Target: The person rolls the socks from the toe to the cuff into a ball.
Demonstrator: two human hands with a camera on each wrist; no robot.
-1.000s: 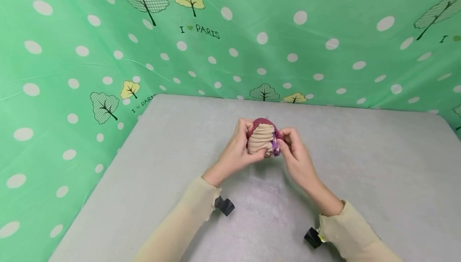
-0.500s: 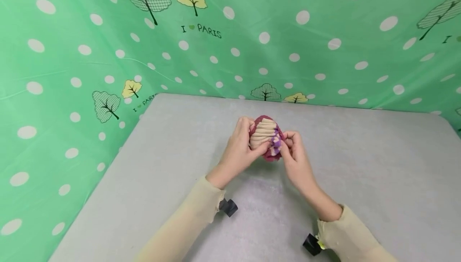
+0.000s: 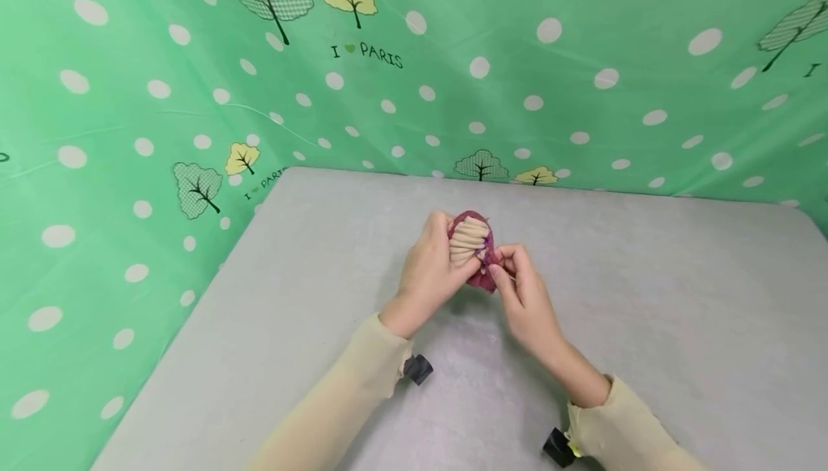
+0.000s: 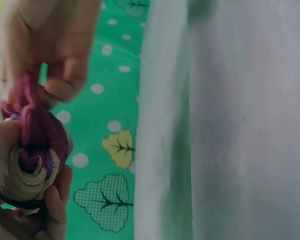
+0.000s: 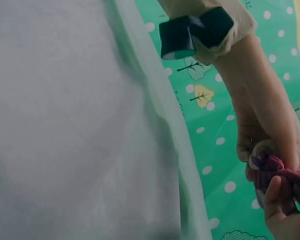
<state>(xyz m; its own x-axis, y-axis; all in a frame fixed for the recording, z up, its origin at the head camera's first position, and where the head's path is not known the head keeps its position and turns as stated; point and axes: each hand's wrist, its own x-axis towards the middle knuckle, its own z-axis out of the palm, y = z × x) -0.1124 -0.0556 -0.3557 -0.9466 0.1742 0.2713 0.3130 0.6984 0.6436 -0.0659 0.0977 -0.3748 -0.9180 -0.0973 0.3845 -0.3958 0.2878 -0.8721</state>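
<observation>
A rolled-up sock, with beige ribbed folds, a maroon outer layer and purple patches, is held up above the grey table. My left hand grips it from the left, thumb across its front. On the right side, my right hand pinches the maroon edge between thumb and fingers. The left wrist view shows the roll's beige spiral end in the left hand, while the right hand tugs a maroon flap outward. Both hands meet at the maroon knit in the right wrist view.
The grey table spreads out around the hands. Behind and left of it hangs a green dotted cloth printed with trees. Black camera mounts sit at both sleeve cuffs.
The right hand has shifted slightly left and down, drawing the maroon edge round. Less of the purple patch shows, and more maroon shows along the lower right. The left hand keeps its grip.
</observation>
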